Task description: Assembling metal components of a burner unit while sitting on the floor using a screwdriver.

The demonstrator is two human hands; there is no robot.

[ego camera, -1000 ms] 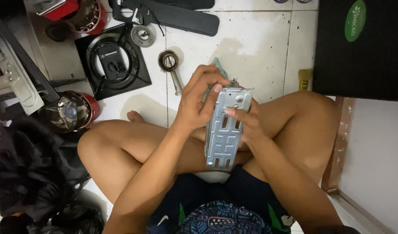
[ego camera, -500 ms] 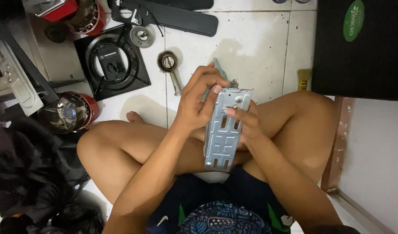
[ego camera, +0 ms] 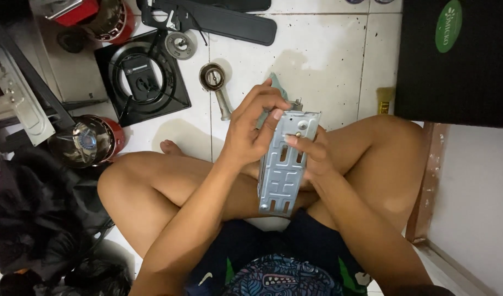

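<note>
Although half a second has passed, the grey slotted sheet-metal bracket point(ego camera: 284, 164) has barely shifted, held as before above the crossed legs. Its long axis runs away from the person, the folded top end toward the white tiled floor point(ego camera: 317, 60), leaning slightly right. The left hand point(ego camera: 251, 131) grips its upper left edge, fingers curled over the top; the right hand point(ego camera: 311, 156) clasps it from the right, thumb on the face. Beyond lie a black square burner plate point(ego camera: 142, 77) and a red-based round appliance point(ego camera: 90, 140).
</note>
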